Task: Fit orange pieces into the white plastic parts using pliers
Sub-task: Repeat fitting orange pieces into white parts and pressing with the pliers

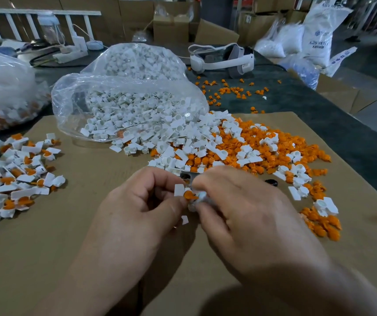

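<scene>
A white plastic part (179, 189) carrying an orange piece (189, 195) is pinched in the grip of the left hand (137, 206). The right hand (240, 201) is curled round what seem to be the pliers (188, 176), largely hidden. Both pieces are judged light, stiff and slick, best held by the flat tab. Loose stock is heaped (228, 151) on the cardboard (91, 224) beyond.

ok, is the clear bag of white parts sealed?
No, the clear bag lies open-mouthed, with white parts spilling onto the cardboard.
</scene>
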Demonstrator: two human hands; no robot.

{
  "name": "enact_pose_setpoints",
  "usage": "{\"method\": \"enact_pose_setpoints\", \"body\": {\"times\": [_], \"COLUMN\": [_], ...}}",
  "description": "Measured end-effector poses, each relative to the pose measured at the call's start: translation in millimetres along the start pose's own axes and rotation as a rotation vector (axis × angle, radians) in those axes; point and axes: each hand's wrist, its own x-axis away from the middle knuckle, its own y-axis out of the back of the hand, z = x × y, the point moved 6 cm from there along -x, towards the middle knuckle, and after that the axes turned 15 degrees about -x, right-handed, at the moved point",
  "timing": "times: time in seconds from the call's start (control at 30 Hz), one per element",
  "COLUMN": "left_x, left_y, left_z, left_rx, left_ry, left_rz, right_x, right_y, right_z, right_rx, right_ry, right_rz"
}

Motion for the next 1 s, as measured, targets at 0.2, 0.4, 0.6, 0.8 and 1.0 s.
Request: {"method": "enact_pose_setpoints", "body": {"times": [0.2, 0.4, 0.6, 0.8, 1.0], "left_x": [-10, -11, -12, -12, -11], "left_y": [10, 7, 7, 7, 8], "left_z": [14, 20, 22, 18, 13], "left_rx": [0.104, 0.188, 0.207, 0.179, 0.189], "left_ry": [0.070, 0.110, 0.149, 0.155, 0.156], "left_rz": [-0.042, -0.023, -0.006, -0.007, -0.003], "right_x": [4, 4, -1, -2, -8], "right_y": [5, 10, 7, 2, 4], "right_z": [-44, -53, -56, -54, -44], "right_rx": [0.300, 0.281, 0.264, 0.219, 0.224], "right_ry": [-0.209, -0.177, -0.162, -0.112, -0.107], "right_rz": [0.203, 0.332, 0.336, 0.315, 0.174]}}
